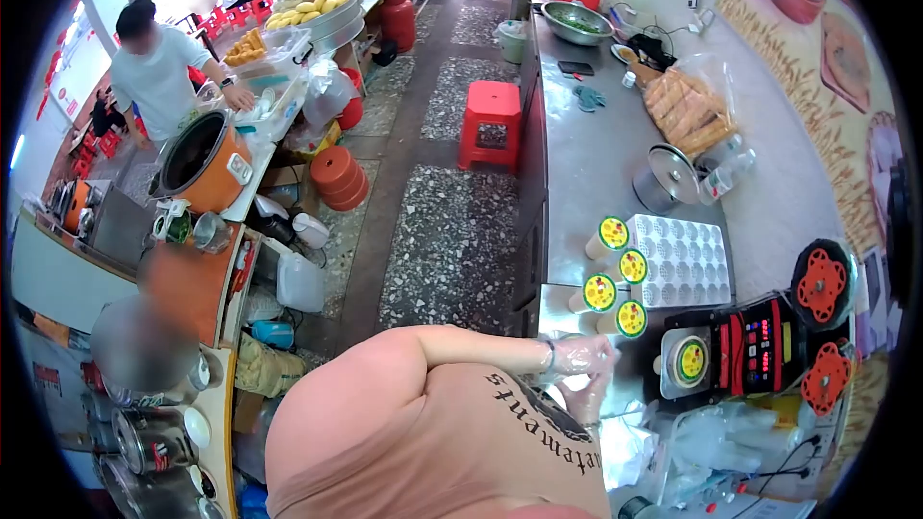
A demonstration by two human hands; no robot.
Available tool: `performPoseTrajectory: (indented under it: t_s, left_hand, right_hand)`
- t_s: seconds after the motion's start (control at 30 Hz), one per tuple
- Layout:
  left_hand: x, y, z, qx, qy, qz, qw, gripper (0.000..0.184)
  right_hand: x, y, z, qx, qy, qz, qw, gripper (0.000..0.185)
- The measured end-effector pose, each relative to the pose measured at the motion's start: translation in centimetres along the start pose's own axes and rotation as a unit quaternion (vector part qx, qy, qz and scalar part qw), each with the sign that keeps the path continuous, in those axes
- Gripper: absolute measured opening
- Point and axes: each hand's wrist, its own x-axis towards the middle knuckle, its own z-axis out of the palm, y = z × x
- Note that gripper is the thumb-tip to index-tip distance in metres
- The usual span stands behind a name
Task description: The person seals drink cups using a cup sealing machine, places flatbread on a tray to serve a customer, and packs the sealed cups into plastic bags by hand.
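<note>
My left hand [580,356], in a clear plastic glove, is over the counter edge, its fingers pressed together at the tips. Just below it, my right hand [586,398], also gloved, has its bent fingers close to the left ones. Whatever lies between the fingertips is too small to make out. Beyond my left hand stand several cups with printed green and yellow lids, the nearest one [631,318] close to my fingers. Another lidded cup [691,360] sits in the holder of a black and red sealing machine [757,346].
A white tray with round hollows [679,259], a lidded metal pot [665,178] and bagged bread sticks [685,108] stand on the counter [583,165]. A red stool [490,123] is in the aisle. Across it, a person [165,67] stands by an orange cooker [206,165].
</note>
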Motion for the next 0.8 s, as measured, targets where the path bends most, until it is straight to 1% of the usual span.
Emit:
performPoseTrajectory:
  t_s: [0.03, 0.07, 0.1, 0.13, 0.17, 0.2, 0.23, 0.3, 0.33, 0.43, 0.47, 0.5, 0.57, 0.6, 0.63, 0.7, 0.73, 0.77, 0.8]
  left_hand:
    - [-0.2, -0.2, 0.0, -0.011, -0.008, 0.023, 1.0, 0.047]
    - [-2.2, 3.0, 0.4, 0.016, -0.006, -0.005, 1.0, 0.044]
    - [-2.0, 2.6, 0.2, 0.018, -0.008, -0.003, 1.0, 0.044]
    - [-1.4, 1.6, -0.1, 0.031, 0.001, 0.001, 1.0, 0.044]
    - [-1.2, 1.1, -0.1, 0.041, 0.01, 0.004, 0.999, 0.044]
    - [-2.1, 1.9, -0.2, 0.07, 0.045, 0.02, 0.996, 0.042]
    - [-3.0, 2.6, -0.4, 0.072, 0.047, 0.023, 0.996, 0.042]
    - [-4.5, 3.1, -1.3, 0.125, 0.036, 0.02, 0.991, 0.039]
    - [-3.8, 0.2, -2.6, 0.219, 0.033, 0.137, 0.965, 0.037]
    - [-6.6, 2.8, -4.7, 0.208, 0.01, 0.097, 0.973, 0.037]
    - [-6.7, 2.2, -5.9, 0.323, 0.07, 0.209, 0.92, 0.036]
    - [-7.1, 2.7, -7.1, 0.327, 0.067, 0.213, 0.918, 0.036]
    - [-8.6, 4.1, -10.0, 0.413, 0.075, 0.229, 0.878, 0.028]
    - [-9.6, 5.1, -11.3, 0.447, 0.068, 0.249, 0.856, 0.021]
    - [-10.3, 5.5, -12.9, 0.45, 0.067, 0.251, 0.854, 0.021]
    - [-12.1, 5.9, -16.3, 0.457, 0.091, 0.335, 0.819, 0.016]
    - [-12.7, 5.8, -17.9, 0.416, 0.064, 0.313, 0.852, 0.014]
    - [-13.5, 6.4, -19.3, 0.413, 0.062, 0.314, 0.853, 0.014]
    - [-14.3, 7.4, -20.8, 0.408, 0.067, 0.295, 0.861, 0.014]
  right_hand:
    - [-0.3, 1.3, 0.8, -0.04, -0.045, -0.031, 0.998, 0.099]
    - [-1.2, 7.8, 3.5, -0.123, -0.114, 0.004, 0.986, 0.085]
    - [-1.8, 13.7, 5.8, -0.204, -0.18, 0.038, 0.962, 0.072]
    - [-1.9, 14.1, 6.4, -0.228, -0.198, 0.068, 0.951, 0.071]
    - [-1.7, 13.4, 6.5, -0.23, -0.188, 0.085, 0.951, 0.069]
    - [-1.1, 12.3, 6.8, -0.221, -0.17, 0.086, 0.956, 0.068]
    - [-0.5, 11.2, 6.7, -0.204, -0.133, 0.076, 0.967, 0.067]
    - [1.8, 5.8, 6.1, -0.154, -0.05, 0.021, 0.987, 0.064]
    - [3.0, 3.0, 6.0, -0.132, -0.013, -0.015, 0.991, 0.063]
    - [6.3, -4.1, 6.7, -0.091, 0.045, -0.126, 0.987, 0.06]
    - [7.3, -6.2, 7.4, -0.086, 0.054, -0.164, 0.981, 0.058]
    - [8.3, -8.0, 8.2, -0.085, 0.056, -0.193, 0.976, 0.057]
    - [10.0, -11.0, 10.2, -0.087, 0.056, -0.236, 0.966, 0.055]
    - [10.8, -12.0, 11.4, -0.092, 0.053, -0.249, 0.963, 0.054]
    - [11.8, -12.8, 12.7, -0.098, 0.052, -0.26, 0.959, 0.053]
    - [13.7, -13.8, 15.9, -0.107, 0.045, -0.266, 0.957, 0.051]
    - [14.9, -13.7, 18.1, -0.105, 0.034, -0.265, 0.958, 0.049]
    - [16.0, -14.6, 19.3, -0.107, 0.033, -0.263, 0.958, 0.049]
    - [17.4, -15.6, 20.4, -0.125, 0.004, -0.28, 0.952, 0.051]
